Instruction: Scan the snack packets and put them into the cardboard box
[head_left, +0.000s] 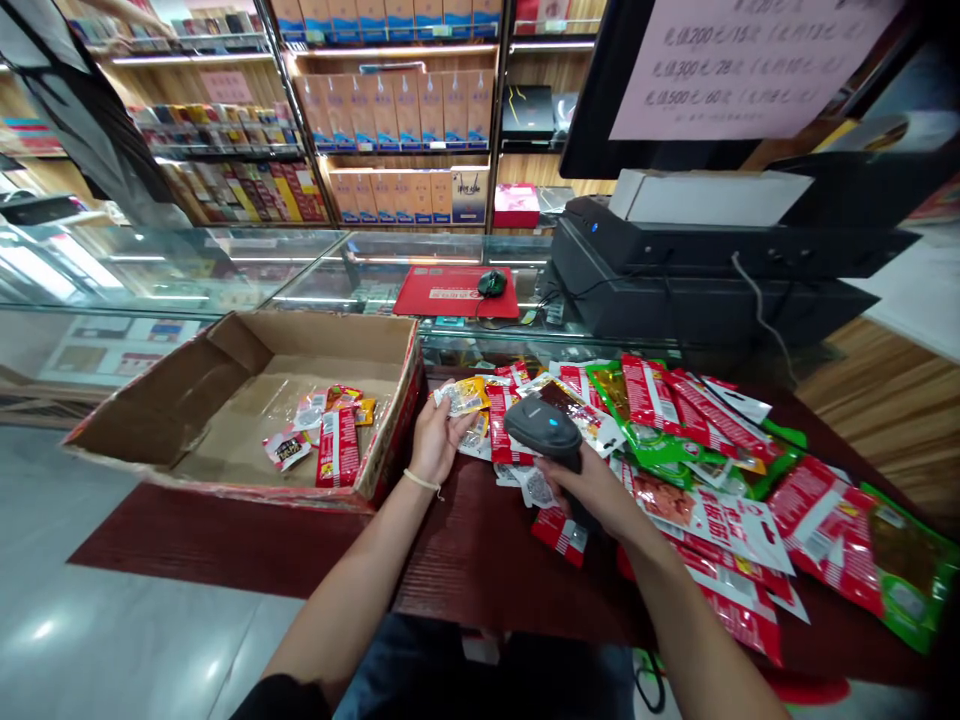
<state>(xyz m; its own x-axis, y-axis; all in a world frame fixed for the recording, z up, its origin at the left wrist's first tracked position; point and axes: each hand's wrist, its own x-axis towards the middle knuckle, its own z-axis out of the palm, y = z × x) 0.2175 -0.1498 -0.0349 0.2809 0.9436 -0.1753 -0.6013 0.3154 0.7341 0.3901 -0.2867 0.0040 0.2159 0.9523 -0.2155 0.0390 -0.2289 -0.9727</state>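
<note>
My left hand (pixel 439 437) is closed on a small yellow snack packet (pixel 463 396) and holds it above the counter, beside the box. In my right hand (pixel 592 485) is a black barcode scanner (pixel 546 425), gripped by its handle, its head pointing left toward the packet. Under and around the scanner lies a heap of red, white and green snack packets (pixel 739 520). To the left stands an open cardboard box (pixel 217 395). On its floor lie a red packet (pixel 339 445), a dark and pink packet (pixel 287 449) and several small ones.
A computer mouse (pixel 492 284) sits on a red mat (pixel 420 292) on the glass display case (pixel 300 265). Dark cash-register equipment (pixel 675 250) and a monitor (pixel 592 90) stand at the back right. Shelves with boxed goods (pixel 397 110) line the wall. At upper left, a person (pixel 75 90) is partly visible.
</note>
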